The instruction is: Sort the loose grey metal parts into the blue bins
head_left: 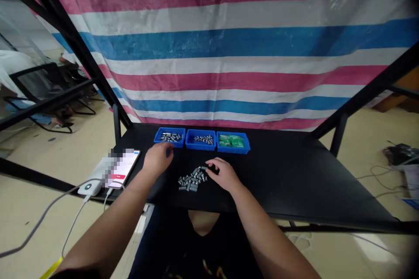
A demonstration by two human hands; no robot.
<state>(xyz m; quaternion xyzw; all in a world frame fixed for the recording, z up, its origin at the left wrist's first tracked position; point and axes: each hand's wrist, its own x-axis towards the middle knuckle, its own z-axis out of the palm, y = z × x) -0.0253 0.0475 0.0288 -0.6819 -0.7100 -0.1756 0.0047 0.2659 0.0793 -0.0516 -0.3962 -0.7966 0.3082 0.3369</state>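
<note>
A: Where's the metal pile [193,179]?
B: On the black bench [278,174]. Right hand [225,175] at its right edge, part-open, thumb and finger apart. Can't tell if gripping a part.
A: Left hand [157,159]?
B: Up-left of pile, fingers curled, contents hidden.
A: Beyond pile?
B: Three blue bins: left [179,144] and middle [200,146] metal parts, right [233,151] green packets.

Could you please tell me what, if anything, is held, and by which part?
It cannot be told: the right hand is at one end of a metal cylinder; the left hand's fingertips are unclear.
</note>
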